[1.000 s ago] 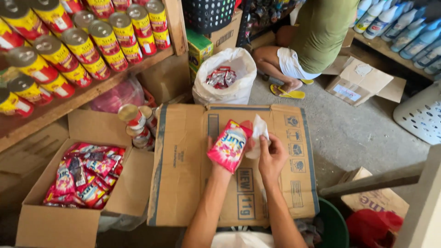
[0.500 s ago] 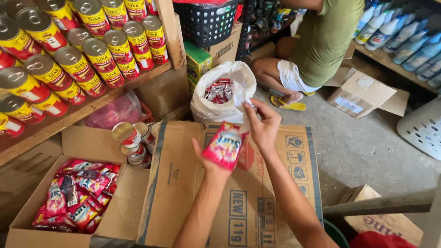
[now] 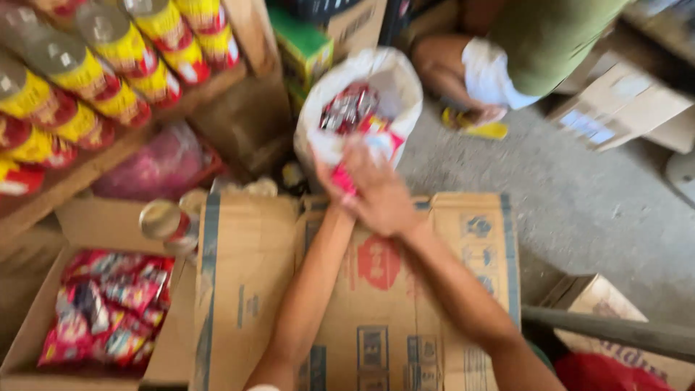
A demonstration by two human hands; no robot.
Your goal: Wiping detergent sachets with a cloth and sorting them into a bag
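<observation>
The red sachet sits right at the mouth of the white plastic bag, pinched between both hands. Right hand is wrapped over it; left hand is tucked underneath, mostly hidden, so can't tell its grip. It's all blurry. The flattened cardboard box is just below the bag, and an open box of red packets is off to the left.

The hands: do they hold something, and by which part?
Both hands meet on a red packet at the white bag. Blur hides the exact hold.
</observation>
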